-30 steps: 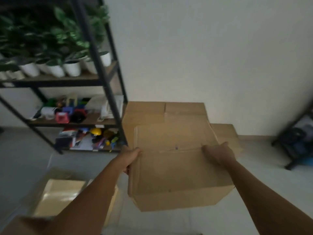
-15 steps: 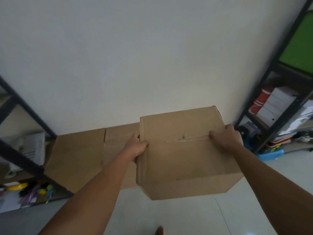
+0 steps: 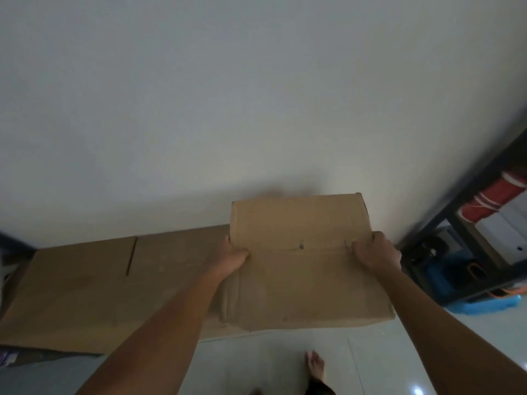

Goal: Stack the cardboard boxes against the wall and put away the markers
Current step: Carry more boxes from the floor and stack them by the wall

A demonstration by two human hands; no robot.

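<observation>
I hold a closed brown cardboard box (image 3: 302, 269) in front of me, close to the white wall. My left hand (image 3: 232, 256) grips its left edge with the thumb on top. My right hand (image 3: 375, 252) grips its right edge the same way. A larger flat cardboard box (image 3: 94, 289) lies against the wall to the left, and the held box overlaps its right end. Whether the held box rests on anything I cannot tell. No markers are in view.
A black metal shelf (image 3: 467, 223) stands at the right with white boxes, a red striped item (image 3: 493, 198) and a blue object (image 3: 484, 306) at floor level. My bare foot (image 3: 315, 366) is on the pale tiled floor below the box.
The view has swung right, away from the plant shelf. I have carried the box to the right and closer to the wall, past the right end of the large box.
</observation>
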